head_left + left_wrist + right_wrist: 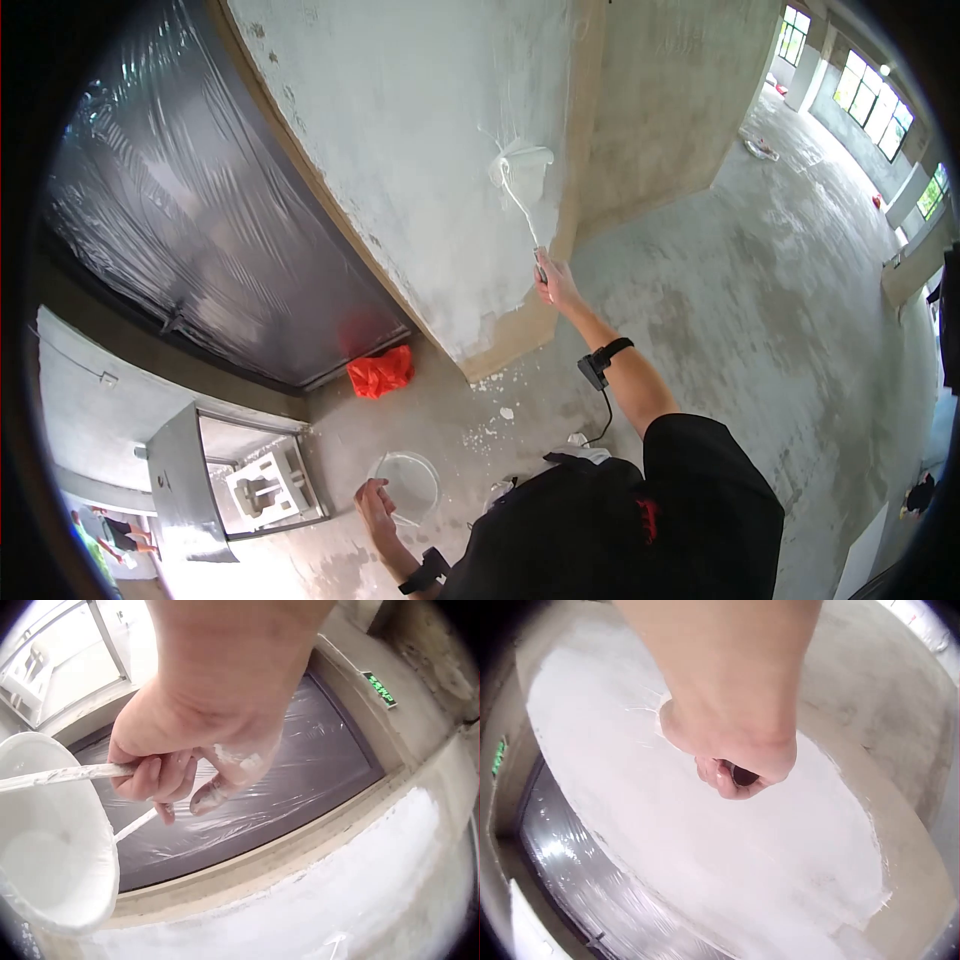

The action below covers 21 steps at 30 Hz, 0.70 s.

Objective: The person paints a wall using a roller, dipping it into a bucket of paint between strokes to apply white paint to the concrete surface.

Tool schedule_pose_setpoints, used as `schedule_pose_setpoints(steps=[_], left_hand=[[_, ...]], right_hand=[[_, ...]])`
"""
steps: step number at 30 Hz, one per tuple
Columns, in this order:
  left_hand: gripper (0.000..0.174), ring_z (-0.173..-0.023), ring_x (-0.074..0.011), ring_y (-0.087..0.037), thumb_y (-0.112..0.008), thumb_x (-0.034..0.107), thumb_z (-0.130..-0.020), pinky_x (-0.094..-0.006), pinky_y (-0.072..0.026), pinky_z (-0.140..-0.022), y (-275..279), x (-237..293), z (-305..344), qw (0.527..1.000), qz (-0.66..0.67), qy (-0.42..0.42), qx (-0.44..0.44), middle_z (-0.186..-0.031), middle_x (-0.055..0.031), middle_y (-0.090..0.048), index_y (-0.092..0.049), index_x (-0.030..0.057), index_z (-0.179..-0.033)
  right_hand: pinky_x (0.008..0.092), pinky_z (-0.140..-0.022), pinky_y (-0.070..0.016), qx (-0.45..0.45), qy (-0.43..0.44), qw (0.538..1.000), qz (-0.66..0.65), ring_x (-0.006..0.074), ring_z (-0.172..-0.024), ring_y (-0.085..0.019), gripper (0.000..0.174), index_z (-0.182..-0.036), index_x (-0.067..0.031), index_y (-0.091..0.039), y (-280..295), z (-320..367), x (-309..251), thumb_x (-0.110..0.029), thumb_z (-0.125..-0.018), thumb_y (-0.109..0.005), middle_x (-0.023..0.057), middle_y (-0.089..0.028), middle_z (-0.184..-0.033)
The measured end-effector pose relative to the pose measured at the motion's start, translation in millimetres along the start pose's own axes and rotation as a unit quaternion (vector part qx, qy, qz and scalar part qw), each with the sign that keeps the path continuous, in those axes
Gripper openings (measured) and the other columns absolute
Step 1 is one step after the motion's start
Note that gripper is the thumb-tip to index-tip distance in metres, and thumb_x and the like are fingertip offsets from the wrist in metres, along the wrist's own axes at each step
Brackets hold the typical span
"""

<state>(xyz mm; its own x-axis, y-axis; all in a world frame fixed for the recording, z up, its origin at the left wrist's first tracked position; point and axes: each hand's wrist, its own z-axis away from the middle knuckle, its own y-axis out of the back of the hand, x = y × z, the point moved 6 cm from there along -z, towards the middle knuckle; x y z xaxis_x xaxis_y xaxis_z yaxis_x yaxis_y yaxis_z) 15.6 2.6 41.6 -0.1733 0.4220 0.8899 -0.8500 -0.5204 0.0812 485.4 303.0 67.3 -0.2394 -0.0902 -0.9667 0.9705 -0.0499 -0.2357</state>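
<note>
In the head view my right hand (pixel 555 286) grips the handle of a paint roller (pixel 518 204), arm stretched forward. Its white-coated frame reaches up to the roller head, which lies against the wall (pixel 440 190). The right wrist view shows the fingers of that hand (pixel 735 761) curled round the dark handle end; the hand and forearm cover most of the roller. Low on the left, my left hand (pixel 375 510) holds a white bucket (pixel 408 482) by its bail. Fingers curl round the coated bail (pixel 64 777) in the left wrist view, with white smears on the thumb side.
Plastic film covers a large panel (pixel 220 210) left of the wall. A red bag (pixel 381 372) lies at its foot, and white crumbs (pixel 485 425) dot the floor. A metal door (pixel 185 487) stands ajar at lower left, with a person (pixel 125 532) beyond it.
</note>
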Motion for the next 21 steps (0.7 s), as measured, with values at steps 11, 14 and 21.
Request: schedule_pose_setpoints(steps=[11, 14, 21], left_hand=[[0.018, -0.039, -0.006, -0.024, -0.057, 0.018, -0.077, -0.0243, -0.0208, -0.037, -18, 17, 14, 0.999, 0.02, -0.032, -0.024, -0.049, 0.0048, -0.029, -0.058, 0.0001, -0.072], [0.019, -0.039, -0.006, -0.025, -0.056, 0.017, -0.078, -0.0242, -0.0207, -0.038, -21, 23, 18, 0.997, 0.017, -0.067, -0.023, -0.049, 0.0047, -0.029, -0.058, -0.0005, -0.071], [0.02, -0.036, -0.0073, -0.025, -0.056, 0.018, -0.078, -0.0243, -0.0226, -0.035, -11, 12, 10, 0.997, -0.02, -0.07, -0.021, -0.047, 0.0031, -0.031, -0.059, -0.0001, -0.07]], right_hand=[[0.0243, -0.034, -0.022, -0.045, 0.045, 0.997, 0.054, 0.0063, -0.035, -0.026, 0.058, -0.058, -0.0121, -0.037, -16, -3, -111, -0.06, -0.09, -0.045, -0.0049, -0.03, -0.045], [0.0243, -0.034, -0.0221, -0.049, 0.058, 0.995, 0.072, 0.0062, -0.036, -0.026, 0.058, -0.059, -0.012, -0.037, -25, -2, -140, -0.06, -0.09, -0.046, -0.0052, -0.029, -0.046], [0.0256, -0.034, -0.021, -0.059, 0.096, 0.992, 0.052, 0.0083, -0.035, -0.026, 0.057, -0.058, -0.0111, -0.036, -64, -1, -210, -0.056, -0.092, -0.045, -0.004, -0.03, -0.048]])
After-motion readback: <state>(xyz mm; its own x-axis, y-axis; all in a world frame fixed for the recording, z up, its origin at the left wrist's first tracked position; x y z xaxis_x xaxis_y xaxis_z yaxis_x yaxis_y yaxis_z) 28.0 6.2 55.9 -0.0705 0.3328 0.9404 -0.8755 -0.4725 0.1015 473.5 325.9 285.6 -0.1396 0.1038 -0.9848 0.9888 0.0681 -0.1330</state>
